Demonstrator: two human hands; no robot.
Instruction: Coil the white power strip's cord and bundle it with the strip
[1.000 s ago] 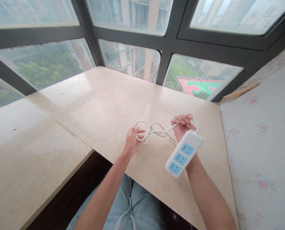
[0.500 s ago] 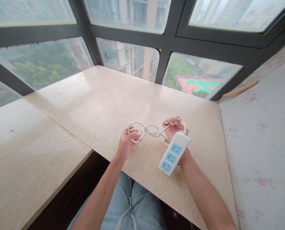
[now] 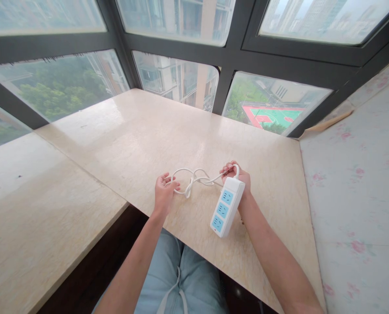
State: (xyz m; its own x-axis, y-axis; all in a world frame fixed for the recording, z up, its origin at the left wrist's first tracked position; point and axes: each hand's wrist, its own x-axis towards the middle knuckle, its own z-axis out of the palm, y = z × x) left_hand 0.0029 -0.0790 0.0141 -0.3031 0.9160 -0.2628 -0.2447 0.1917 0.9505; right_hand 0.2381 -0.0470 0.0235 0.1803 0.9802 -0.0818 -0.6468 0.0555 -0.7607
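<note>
A white power strip (image 3: 227, 208) with three blue socket panels hangs tilted in front of my right hand (image 3: 237, 172). The fingers of that hand curl around its white cord (image 3: 201, 176) close to where the cord leaves the strip. To the left, my left hand (image 3: 165, 192) holds a loop of the same cord between thumb and fingers. Between the hands the cord is looped and tangled, with a crossing near the middle. The plug is not clearly visible.
Under my hands lies a beige marble-look ledge (image 3: 142, 144), with its front edge close to my legs. Dark window frames (image 3: 178, 46) stand along the back. A floral-papered wall (image 3: 354, 196) bounds the right side.
Both hands have shifted left, the left one farther, widening the cord loops between them. The power strip has swung left and stands steeper.
</note>
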